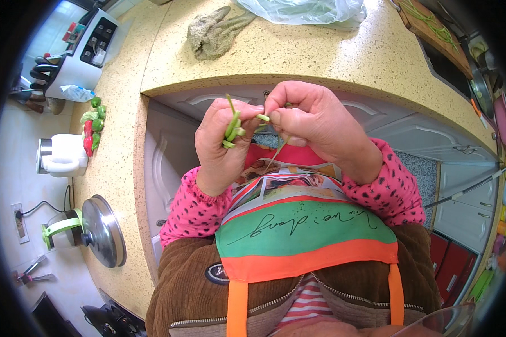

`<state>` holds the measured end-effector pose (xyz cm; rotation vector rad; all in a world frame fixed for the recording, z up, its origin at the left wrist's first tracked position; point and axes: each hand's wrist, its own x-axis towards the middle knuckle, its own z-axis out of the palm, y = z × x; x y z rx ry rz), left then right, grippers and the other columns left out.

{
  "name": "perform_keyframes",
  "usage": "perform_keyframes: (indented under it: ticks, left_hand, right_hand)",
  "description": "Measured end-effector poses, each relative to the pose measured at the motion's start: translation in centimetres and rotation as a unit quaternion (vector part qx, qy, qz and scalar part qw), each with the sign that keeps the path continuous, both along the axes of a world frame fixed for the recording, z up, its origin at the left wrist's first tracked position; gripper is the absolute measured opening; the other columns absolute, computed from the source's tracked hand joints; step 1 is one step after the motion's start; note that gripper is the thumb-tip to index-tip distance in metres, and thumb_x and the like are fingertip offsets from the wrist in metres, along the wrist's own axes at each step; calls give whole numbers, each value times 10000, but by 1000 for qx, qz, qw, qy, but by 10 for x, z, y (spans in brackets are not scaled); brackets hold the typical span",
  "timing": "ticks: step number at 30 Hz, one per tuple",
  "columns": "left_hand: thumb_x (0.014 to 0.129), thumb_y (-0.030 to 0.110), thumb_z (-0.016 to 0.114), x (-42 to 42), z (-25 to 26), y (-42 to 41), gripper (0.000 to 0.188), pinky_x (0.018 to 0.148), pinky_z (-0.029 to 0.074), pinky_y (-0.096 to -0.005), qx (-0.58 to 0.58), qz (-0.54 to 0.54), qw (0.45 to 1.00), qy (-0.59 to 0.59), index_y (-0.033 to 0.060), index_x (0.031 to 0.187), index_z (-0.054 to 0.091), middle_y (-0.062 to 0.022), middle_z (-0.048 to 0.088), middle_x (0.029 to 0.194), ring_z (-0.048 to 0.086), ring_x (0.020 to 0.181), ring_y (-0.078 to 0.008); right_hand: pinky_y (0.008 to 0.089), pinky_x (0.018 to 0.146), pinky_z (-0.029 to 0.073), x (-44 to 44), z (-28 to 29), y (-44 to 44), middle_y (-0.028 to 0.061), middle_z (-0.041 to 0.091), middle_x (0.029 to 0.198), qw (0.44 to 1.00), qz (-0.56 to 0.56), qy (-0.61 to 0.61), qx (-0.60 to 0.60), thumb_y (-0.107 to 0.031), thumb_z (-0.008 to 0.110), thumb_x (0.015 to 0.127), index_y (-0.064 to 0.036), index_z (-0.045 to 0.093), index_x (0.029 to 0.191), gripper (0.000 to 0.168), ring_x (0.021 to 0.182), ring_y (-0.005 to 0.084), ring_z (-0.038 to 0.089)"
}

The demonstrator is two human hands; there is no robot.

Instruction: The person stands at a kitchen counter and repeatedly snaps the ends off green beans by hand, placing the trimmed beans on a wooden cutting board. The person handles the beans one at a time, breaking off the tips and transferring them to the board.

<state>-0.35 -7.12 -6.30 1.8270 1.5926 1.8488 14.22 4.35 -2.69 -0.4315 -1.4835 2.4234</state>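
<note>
My left hand (pixel 224 145) is closed around several short green vegetable stalk pieces (pixel 232 131), their ends poking out beside the thumb. One more short piece (pixel 263 117) spans the gap between my two hands at the fingertips. My right hand (pixel 316 120) pinches its other end between thumb and forefinger. From under the right fingers a thin pale-green strand (pixel 277 155) hangs down in front of my apron (pixel 308 231). Both hands are held in front of the counter's near edge, above the apron. The curled fingers hide part of what each palm holds.
On the speckled counter (pixel 312 57) lie a crumpled cloth (pixel 217 33) and a clear plastic bag (pixel 303 10). A wooden board (pixel 436 33) with thin green strands is at the right. Green and red peppers (pixel 96 125), a white appliance (pixel 65 156) and a metal lid (pixel 104 231) stand left.
</note>
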Motion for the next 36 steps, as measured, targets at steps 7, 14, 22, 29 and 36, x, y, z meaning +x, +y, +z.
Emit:
perform_keyframes:
  ticks: [7, 14, 22, 29, 36]
  left_hand:
    - [923, 71, 600, 6, 5, -4, 90, 579, 413, -187, -40, -67, 944, -319, 28, 1000, 618, -62, 631, 918, 539, 710, -75]
    - [944, 143, 573, -21, 9, -5, 132, 423, 298, -145, 45, -62, 897, -434, 44, 1032, 572, -76, 592, 923, 491, 669, -70]
    - [956, 127, 544, -54, 10, -16, 125, 432, 315, -143, 107, -30, 880, -462, 54, 1054, 571, -53, 555, 930, 465, 712, -74]
    - [954, 116, 545, -65, 10, -20, 116, 431, 313, -142, 121, -24, 874, -469, 54, 1049, 571, -47, 555, 941, 458, 712, -69]
    - [955, 120, 547, -65, 7, -20, 134, 406, 267, -139, 124, -8, 878, -461, 53, 1068, 571, -31, 544, 944, 405, 672, -38]
  right_hand:
    - [182, 467, 314, 0, -12, 5, -42, 510, 697, 999, -25, 6, -25, -73, 595, 863, -31, 588, 896, 55, 530, 21, 404]
    - [180, 458, 302, 16, -14, 22, -12, 515, 693, 996, -56, 33, -60, -42, 574, 884, -24, 577, 900, 24, 517, 32, 385]
    - [183, 457, 307, 53, -22, 53, 9, 540, 728, 984, -165, 41, -56, -14, 545, 890, -22, 577, 907, 37, 495, 22, 330]
    - [173, 477, 319, 100, -15, 93, 40, 524, 798, 960, -269, 83, -8, -55, 553, 888, -18, 559, 944, 68, 531, 26, 338]
    - [202, 493, 330, 161, 37, 203, 40, 543, 780, 902, -402, 86, 129, -36, 596, 864, 8, 574, 936, 88, 572, 54, 392]
